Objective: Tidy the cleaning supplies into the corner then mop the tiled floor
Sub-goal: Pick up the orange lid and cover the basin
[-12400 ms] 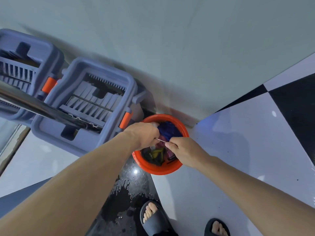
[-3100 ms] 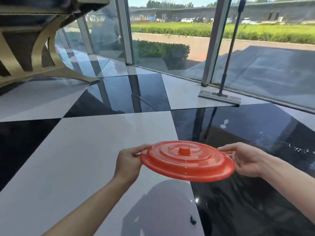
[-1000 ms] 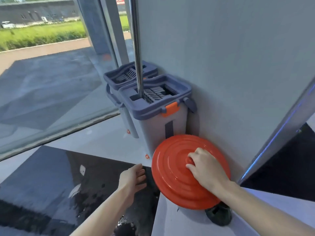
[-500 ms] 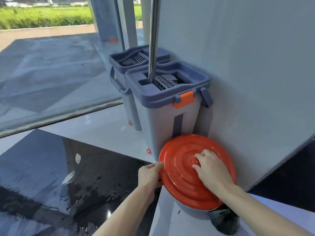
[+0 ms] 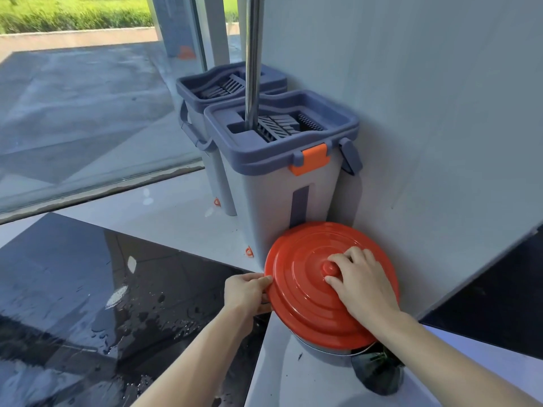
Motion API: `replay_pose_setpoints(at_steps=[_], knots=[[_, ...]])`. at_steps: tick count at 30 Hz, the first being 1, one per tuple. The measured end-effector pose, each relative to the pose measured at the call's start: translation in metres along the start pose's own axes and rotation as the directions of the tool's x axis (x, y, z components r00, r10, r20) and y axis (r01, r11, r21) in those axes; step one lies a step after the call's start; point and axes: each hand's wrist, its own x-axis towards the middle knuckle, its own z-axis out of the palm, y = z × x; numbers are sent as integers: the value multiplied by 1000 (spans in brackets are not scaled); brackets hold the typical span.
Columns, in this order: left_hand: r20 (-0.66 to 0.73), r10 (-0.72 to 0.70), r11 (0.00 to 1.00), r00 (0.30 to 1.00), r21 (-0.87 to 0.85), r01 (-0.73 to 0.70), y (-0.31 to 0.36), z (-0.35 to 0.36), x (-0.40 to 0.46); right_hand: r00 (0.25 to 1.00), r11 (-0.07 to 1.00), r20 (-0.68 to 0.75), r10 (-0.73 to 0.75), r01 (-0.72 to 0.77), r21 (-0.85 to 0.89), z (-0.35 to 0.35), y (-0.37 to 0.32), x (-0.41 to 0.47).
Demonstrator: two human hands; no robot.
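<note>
Lid (image 5: pixel 311 292) is hiding the bucket under it, contents unseen. Pole (image 5: pixel 253 54) is running off the top edge. Rear mop bucket (image 5: pixel 205 92) is sitting partly behind the front one (image 5: pixel 264 183). Left hand (image 5: pixel 245 292) fingertips are tucking under the lid rim.

Glass-fronted lobby corner: checkered tiled floor (image 5: pixel 164 230), mop buckets (image 5: pixel 282 160).

The lid (image 5: pixel 311 301) is hemmed in by the wall (image 5: pixel 440 127) on its right and the near bucket (image 5: pixel 282 177) with its upright pole (image 5: pixel 253 60) just behind, a second bucket (image 5: pixel 205 113) beyond, leaving open floor (image 5: pixel 117 289) only to the left and front.
</note>
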Motion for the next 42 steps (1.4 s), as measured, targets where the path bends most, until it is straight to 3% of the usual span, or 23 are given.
replay_pose_setpoints(at_steps=[5, 10, 15, 18, 20, 23, 26, 28, 34, 42], knots=[[17, 47, 986, 999, 158, -49, 6, 2, 7, 998, 999, 46, 45, -46, 7, 7, 12, -2], [70, 95, 979, 993, 176, -106, 8, -1, 5, 997, 1000, 71, 27, -26, -17, 13, 19, -4], [75, 63, 982, 995, 175, -76, 11, -2, 1, 990, 999, 139, 37, -34, -21, 3, 15, 2], [65, 161, 933, 985, 316, -173, 7, 0, -3, 988, 999, 148, 33, -32, -6, -5, 12, 2], [77, 352, 771, 933, 540, -336, 6, -1, -10, 994, 1000, 113, -10, 11, -5, -7, 11, -3], [276, 530, 302, 802, 823, -482, 5, -7, -18, 996, 999, 80, -42, 43, -14, -7, 11, -14], [433, 536, -100, 724, 885, -455, 0, -17, -14, 998, 999, 54, -29, 30, -24, -8, 11, -23], [479, 569, -230, 668, 873, -430, 2, -22, -21, 999, 999, 23, -34, 34, -19, -16, 9, -28], [514, 686, -277, 515, 839, -468, 57, -30, -67, 997, 998, -65, -43, 46, 44, -83, -12, -34], [348, 783, -55, 516, 865, -499, 190, -71, -194, 976, 981, -149, -158, 172, 89, -257, -60, -54]])
